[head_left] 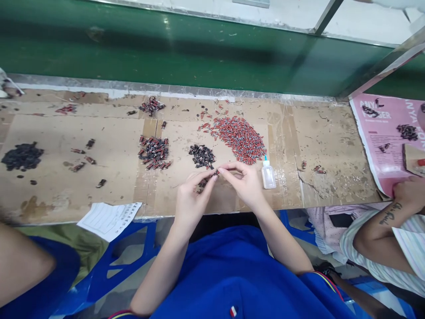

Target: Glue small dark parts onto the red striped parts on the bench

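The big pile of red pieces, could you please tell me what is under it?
Brown cardboard shows around the pile; what lies directly beneath is covered from view.

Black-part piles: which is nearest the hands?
The black-part pile just beyond the left hand; the other black-part pile lies far to the left.

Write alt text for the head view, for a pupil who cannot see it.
A person's left hand and right hand pinch a small part over a cardboard-covered bench. Beyond lie a dark pile and a larger red pile; a clear bottle is at right.
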